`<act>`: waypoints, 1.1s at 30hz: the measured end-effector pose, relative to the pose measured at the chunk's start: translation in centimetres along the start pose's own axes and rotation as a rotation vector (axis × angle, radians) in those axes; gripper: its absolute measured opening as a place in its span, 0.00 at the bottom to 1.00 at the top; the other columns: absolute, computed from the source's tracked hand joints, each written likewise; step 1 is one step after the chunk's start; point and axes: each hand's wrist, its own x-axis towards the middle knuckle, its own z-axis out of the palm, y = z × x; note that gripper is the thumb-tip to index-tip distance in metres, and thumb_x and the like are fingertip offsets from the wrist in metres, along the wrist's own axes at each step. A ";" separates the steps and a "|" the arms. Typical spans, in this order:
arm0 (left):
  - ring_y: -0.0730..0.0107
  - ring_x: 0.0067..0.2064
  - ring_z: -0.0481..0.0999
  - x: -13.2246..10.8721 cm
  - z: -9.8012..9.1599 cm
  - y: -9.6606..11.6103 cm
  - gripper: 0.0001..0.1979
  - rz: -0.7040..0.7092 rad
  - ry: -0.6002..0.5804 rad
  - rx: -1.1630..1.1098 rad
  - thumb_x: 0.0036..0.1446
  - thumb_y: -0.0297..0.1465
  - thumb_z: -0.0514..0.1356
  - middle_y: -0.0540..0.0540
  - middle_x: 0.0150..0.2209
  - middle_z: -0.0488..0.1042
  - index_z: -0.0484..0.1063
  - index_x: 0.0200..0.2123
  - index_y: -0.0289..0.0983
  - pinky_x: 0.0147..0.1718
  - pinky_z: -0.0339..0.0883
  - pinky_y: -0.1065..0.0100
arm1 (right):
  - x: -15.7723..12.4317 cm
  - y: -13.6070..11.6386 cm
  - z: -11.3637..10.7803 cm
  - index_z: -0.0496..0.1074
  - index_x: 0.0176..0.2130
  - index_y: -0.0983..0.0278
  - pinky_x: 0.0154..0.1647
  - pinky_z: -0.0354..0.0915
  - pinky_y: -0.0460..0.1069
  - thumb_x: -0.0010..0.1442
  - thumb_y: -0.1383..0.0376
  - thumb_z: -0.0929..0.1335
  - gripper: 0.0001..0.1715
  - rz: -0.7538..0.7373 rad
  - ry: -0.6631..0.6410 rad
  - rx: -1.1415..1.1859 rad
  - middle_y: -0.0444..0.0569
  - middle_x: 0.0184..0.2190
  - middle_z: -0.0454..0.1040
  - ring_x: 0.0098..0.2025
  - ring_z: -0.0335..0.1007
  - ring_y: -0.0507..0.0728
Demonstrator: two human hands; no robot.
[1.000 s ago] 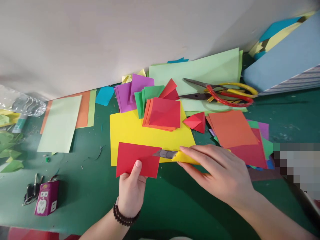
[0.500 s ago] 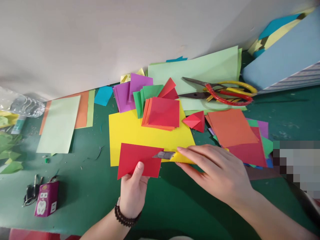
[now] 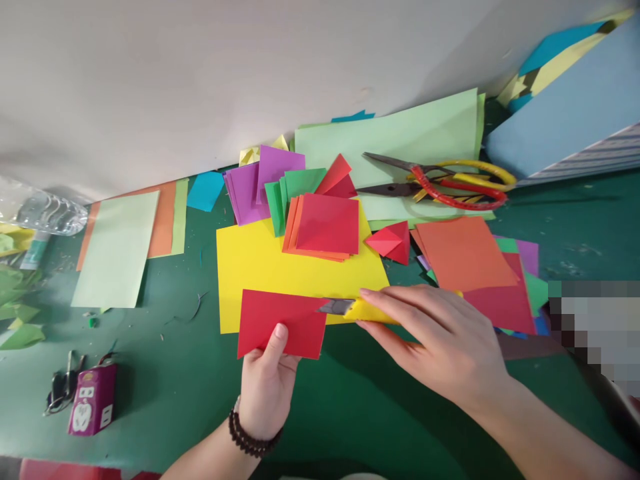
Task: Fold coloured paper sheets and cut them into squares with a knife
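My left hand (image 3: 270, 380) pinches a red paper rectangle (image 3: 285, 320) by its lower edge, thumb on top and fingers beneath. A yellow utility knife (image 3: 373, 311) is in my right hand (image 3: 435, 333), its metal blade pointing left. The blade tip lies at the upper right part of the red paper; whether it is inside a fold I cannot tell. Behind the paper is a yellow sheet (image 3: 250, 260) bearing a stack of red and orange squares (image 3: 329, 225). A folded red paper piece (image 3: 393, 242) sits just right of that stack.
Scissors with red and yellow handles (image 3: 450, 187) rest on pale green sheets (image 3: 395, 143) against the wall. Orange paper (image 3: 465, 253) tops a pile at right. Pale green paper (image 3: 117, 250), a purple plug adapter (image 3: 93, 400) and a plastic bottle (image 3: 50, 212) are at left.
The knife and my right hand have shifted slightly right, so less of the blade overlaps the red paper. My left hand holds the paper nearly in place.
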 end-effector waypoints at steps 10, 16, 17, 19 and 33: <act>0.54 0.49 0.79 -0.2 0.1 0.1 0.31 -0.025 0.009 -0.009 0.51 0.36 0.71 0.39 0.50 0.78 0.69 0.58 0.40 0.44 0.77 0.59 | 0.1 0.3 -0.3 0.73 0.47 0.67 0.35 0.68 0.52 0.56 0.70 0.74 0.18 -0.023 0.016 0.012 0.51 0.34 0.78 0.33 0.74 0.57; 0.48 0.54 0.76 -0.2 -0.2 0.5 0.25 -0.010 -0.215 -0.004 0.52 0.42 0.69 0.40 0.52 0.77 0.74 0.53 0.44 0.49 0.73 0.52 | 0.5 1.3 -0.9 0.72 0.49 0.64 0.35 0.69 0.51 0.57 0.70 0.73 0.20 -0.045 0.031 0.041 0.50 0.34 0.78 0.33 0.75 0.56; 0.45 0.54 0.75 -0.2 -0.3 0.8 0.26 -0.017 -0.275 -0.002 0.49 0.46 0.69 0.39 0.52 0.76 0.75 0.50 0.44 0.48 0.73 0.52 | 0.6 1.5 -1.1 0.72 0.51 0.63 0.35 0.70 0.51 0.57 0.70 0.73 0.21 -0.050 0.039 0.040 0.49 0.33 0.78 0.33 0.75 0.56; 0.38 0.56 0.73 0.0 -0.7 1.7 0.34 -0.045 -0.387 0.031 0.34 0.54 0.72 0.38 0.53 0.76 0.79 0.44 0.44 0.47 0.73 0.50 | 0.7 2.1 -1.7 0.70 0.54 0.61 0.34 0.70 0.52 0.58 0.70 0.73 0.25 -0.067 0.051 0.032 0.48 0.33 0.78 0.33 0.75 0.56; 0.44 0.49 0.78 1.6 -2.5 2.3 0.20 -0.128 -0.472 0.331 0.46 0.36 0.72 0.37 0.45 0.81 0.80 0.44 0.38 0.46 0.74 0.52 | 0.2 2.3 -2.0 0.72 0.49 0.60 0.38 0.68 0.51 0.59 0.67 0.72 0.18 -0.153 -0.047 0.004 0.47 0.36 0.78 0.36 0.75 0.55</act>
